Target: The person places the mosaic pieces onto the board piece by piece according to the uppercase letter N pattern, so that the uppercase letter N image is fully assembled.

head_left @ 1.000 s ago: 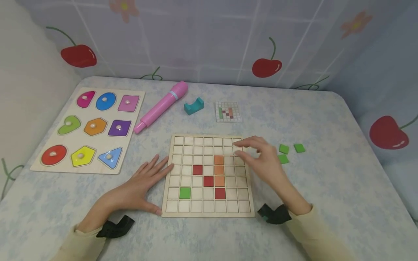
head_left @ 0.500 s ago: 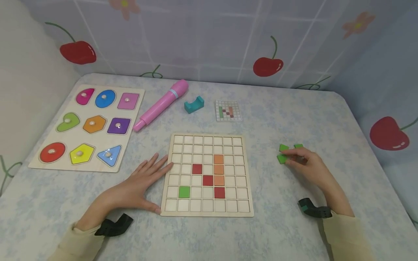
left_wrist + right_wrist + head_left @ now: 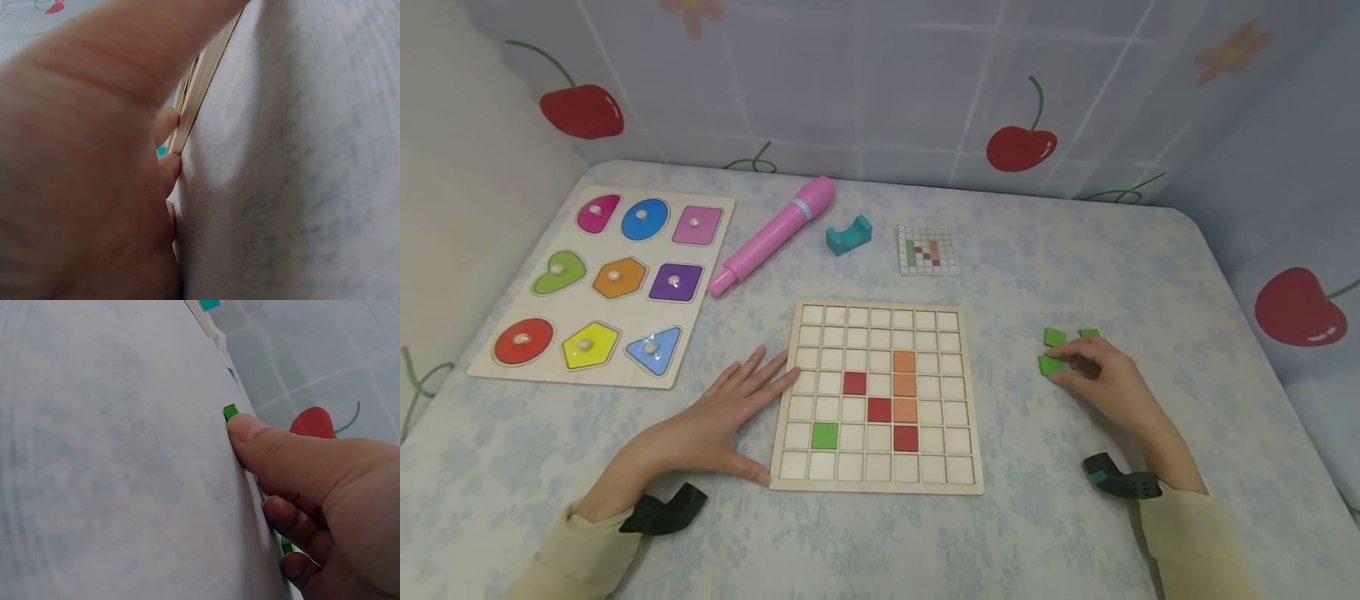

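Note:
A wooden grid board (image 3: 972,400) lies at the middle, with red, orange and green square tiles set in some cells. Along its left edge my left hand (image 3: 718,425) rests spread, fingertips and thumb on the frame; the left wrist view has fingertips against the board's side (image 3: 209,69). To the right of the board, my right hand (image 3: 1108,383) pinches a green tile (image 3: 1049,365) at the table surface, thumb and index finger at its edges. The same green tile (image 3: 230,411) shows beyond the thumb in the right wrist view. Two more green tiles lie close by, one (image 3: 1055,337) behind it and one (image 3: 1089,332) partly covered by the hand.
A small pattern card (image 3: 928,250) lies behind the board, beside a teal cradle-shaped block (image 3: 849,236) and a pink microphone-shaped stick (image 3: 775,237). At the left is a knobbed shape puzzle (image 3: 572,308). A cherry-print curtain (image 3: 880,92) hangs behind the table (image 3: 1150,275).
My right hand has moved right from over the board to the loose green tiles and taken hold of the nearest one. My left hand has stayed on the board's edge.

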`<state>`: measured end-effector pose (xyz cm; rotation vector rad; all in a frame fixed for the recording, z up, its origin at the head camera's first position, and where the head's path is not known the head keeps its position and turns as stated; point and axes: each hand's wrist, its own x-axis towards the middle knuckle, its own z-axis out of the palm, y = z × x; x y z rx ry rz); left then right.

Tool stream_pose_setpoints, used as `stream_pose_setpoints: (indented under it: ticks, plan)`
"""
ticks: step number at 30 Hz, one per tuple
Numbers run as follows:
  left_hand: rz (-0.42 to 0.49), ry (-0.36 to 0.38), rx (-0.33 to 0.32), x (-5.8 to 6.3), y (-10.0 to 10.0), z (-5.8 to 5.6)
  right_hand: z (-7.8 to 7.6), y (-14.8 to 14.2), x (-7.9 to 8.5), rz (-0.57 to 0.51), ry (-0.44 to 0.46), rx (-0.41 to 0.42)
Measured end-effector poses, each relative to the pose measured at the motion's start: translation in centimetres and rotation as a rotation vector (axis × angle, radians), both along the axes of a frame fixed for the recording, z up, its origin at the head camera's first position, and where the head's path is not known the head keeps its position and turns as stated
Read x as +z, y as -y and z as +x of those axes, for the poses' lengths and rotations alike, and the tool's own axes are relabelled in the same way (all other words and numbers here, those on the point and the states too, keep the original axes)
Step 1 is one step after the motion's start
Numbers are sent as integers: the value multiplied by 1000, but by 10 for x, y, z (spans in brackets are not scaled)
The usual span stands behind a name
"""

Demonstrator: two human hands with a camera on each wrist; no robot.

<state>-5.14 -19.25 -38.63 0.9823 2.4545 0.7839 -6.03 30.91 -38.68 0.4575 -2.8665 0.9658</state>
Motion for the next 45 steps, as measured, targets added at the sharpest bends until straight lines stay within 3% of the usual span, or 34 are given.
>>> stream_pose_setpoints:
  ticks: [5, 10, 16, 19, 22, 27, 32, 40, 45]
  plan:
    - [12, -11, -1, -1, 0, -1, -2, 6, 3, 5, -6, -48]
    - [-1, 1, 0, 0, 0, -1, -4, 25, 11, -74, -58, -85]
    - [5, 0, -2, 0, 1, -1, -4, 82, 42, -179, -101, -85]
    - [10, 3, 1, -1, 0, 0, -5, 111, 50, -200, -114, -76]
    - [12, 1, 3, -3, 0, 0, -4, 139, 52, -241, -69, -72]
    - [7, -9, 2, -4, 0, -1, 0, 182, 46, -339, 77, -25]
    - [-7, -9, -4, -2, 1, -2, 7, 217, 32, -341, 155, 45]
    - [-1, -4, 3, -1, 0, -1, 15, 238, 10, -322, 144, 146]
    - [3, -7, -3, 1, 0, 0, 19, 242, 5, -192, 74, 172]
